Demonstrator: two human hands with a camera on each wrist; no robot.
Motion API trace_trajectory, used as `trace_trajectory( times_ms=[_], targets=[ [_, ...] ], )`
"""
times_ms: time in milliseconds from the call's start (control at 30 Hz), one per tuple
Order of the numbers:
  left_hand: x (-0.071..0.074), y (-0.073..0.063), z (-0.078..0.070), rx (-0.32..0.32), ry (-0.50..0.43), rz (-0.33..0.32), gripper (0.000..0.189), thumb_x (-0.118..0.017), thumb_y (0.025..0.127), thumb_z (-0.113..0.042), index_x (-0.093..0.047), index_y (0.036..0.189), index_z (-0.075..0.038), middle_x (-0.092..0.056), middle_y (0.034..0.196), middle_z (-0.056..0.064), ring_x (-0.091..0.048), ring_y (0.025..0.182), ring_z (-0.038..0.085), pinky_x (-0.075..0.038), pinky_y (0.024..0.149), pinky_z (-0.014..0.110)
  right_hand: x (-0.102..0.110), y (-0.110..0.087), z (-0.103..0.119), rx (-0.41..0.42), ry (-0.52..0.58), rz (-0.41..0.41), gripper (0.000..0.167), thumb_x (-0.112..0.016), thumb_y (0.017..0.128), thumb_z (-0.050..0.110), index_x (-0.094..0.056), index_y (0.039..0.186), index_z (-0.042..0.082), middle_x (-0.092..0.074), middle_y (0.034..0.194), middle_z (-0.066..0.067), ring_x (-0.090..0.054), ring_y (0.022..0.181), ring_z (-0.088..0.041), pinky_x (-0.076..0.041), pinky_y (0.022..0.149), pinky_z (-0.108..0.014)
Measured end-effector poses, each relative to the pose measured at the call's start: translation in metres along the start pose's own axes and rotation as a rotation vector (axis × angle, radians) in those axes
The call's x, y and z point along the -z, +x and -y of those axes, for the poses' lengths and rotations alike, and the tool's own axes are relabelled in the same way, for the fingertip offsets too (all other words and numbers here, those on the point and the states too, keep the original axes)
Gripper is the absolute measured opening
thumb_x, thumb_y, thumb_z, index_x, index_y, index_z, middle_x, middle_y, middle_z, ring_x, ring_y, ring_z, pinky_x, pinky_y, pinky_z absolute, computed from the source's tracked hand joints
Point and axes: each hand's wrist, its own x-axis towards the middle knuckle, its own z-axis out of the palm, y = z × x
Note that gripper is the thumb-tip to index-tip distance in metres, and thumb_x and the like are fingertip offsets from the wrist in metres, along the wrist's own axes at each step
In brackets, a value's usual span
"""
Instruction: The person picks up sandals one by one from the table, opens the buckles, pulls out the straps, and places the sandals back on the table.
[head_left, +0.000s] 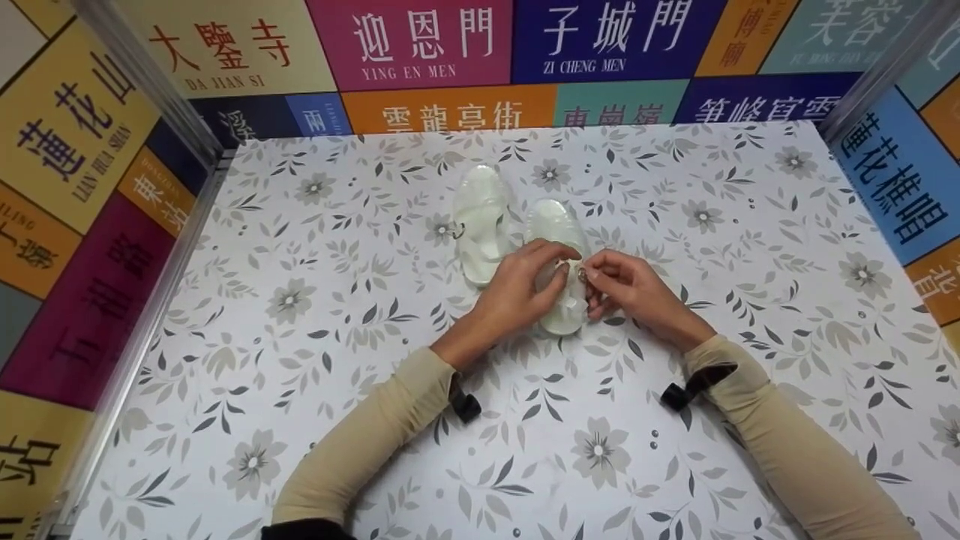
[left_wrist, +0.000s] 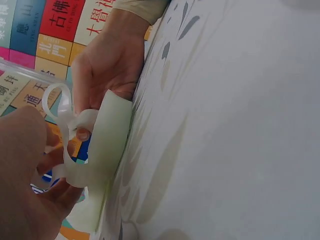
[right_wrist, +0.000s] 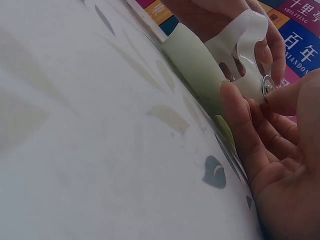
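Observation:
Two pale, glossy plastic sandals lie on the table. The nearer sandal is between both hands, its sole flat on the surface and its cut-out straps standing up. My left hand reaches over it from the left, thumb and fingers holding the straps. From the right, my right hand pinches the ankle strap at a round metal buckle between thumb and fingers. Whether the strap end passes through the buckle is hidden by the fingers. The other sandal rests farther left, a metal buckle at its side.
A white tabletop printed with grey leaves and flowers spreads all around the sandals. Colourful panels with large characters stand along the back and both sides. A black band with a small camera sits on the left wrist, another camera on the right.

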Motion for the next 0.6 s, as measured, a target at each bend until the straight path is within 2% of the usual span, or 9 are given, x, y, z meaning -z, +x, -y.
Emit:
trace_trajectory(
  times_ms=[133, 267, 333, 433, 600],
  targets=[
    [0.002, -0.001, -0.009, -0.017, 0.117, -0.043, 0.021, -0.063, 0.105, -0.012, -0.076, 0.122, -0.015, -0.063, 0.148, 0.014, -0.066, 0.131, 0.028, -0.055, 0.110, 0.036, 0.000, 0.000, 0.000, -0.001, -0.013, -0.007, 0.033, -0.066, 0.110, 0.026, -0.063, 0.124, -0.004, -0.067, 0.090, -0.011, -0.071, 0.072, -0.020, -0.067, 0.066, -0.042],
    [0.003, -0.004, -0.022, 0.000, 0.222, -0.039, 0.025, -0.066, 0.103, -0.011, -0.074, 0.125, -0.016, -0.045, 0.167, 0.023, -0.058, 0.142, 0.042, -0.050, 0.118, 0.048, 0.000, 0.000, 0.000, -0.011, -0.038, -0.021, 0.034, -0.069, 0.108, 0.028, -0.065, 0.126, -0.001, -0.068, 0.091, -0.011, -0.071, 0.073, -0.021, -0.067, 0.064, -0.043],
    [0.002, -0.006, -0.028, 0.021, 0.268, -0.015, 0.028, -0.067, 0.102, -0.013, -0.071, 0.130, -0.016, -0.043, 0.169, 0.024, -0.058, 0.142, 0.044, -0.051, 0.118, 0.050, -0.001, 0.000, 0.000, -0.015, -0.051, -0.025, 0.034, -0.070, 0.108, 0.028, -0.065, 0.128, 0.001, -0.069, 0.094, -0.010, -0.072, 0.074, -0.021, -0.067, 0.065, -0.044],
    [0.002, -0.008, -0.034, 0.061, 0.318, 0.019, 0.033, -0.067, 0.103, -0.016, -0.067, 0.136, -0.012, -0.049, 0.163, 0.025, -0.062, 0.138, 0.044, -0.054, 0.115, 0.051, -0.002, 0.000, 0.001, -0.006, -0.079, -0.037, 0.035, -0.074, 0.105, 0.026, -0.065, 0.128, 0.002, -0.073, 0.100, -0.010, -0.075, 0.081, -0.020, -0.068, 0.069, -0.042],
    [0.001, -0.012, -0.037, 0.166, 0.326, 0.073, 0.047, -0.068, 0.107, -0.029, -0.058, 0.144, -0.002, -0.052, 0.158, 0.031, -0.063, 0.134, 0.048, -0.054, 0.114, 0.053, -0.004, 0.001, 0.000, -0.006, -0.121, -0.087, 0.039, -0.080, 0.101, 0.026, -0.066, 0.129, 0.003, -0.076, 0.108, -0.011, -0.078, 0.088, -0.019, -0.067, 0.077, -0.035]
  ],
)
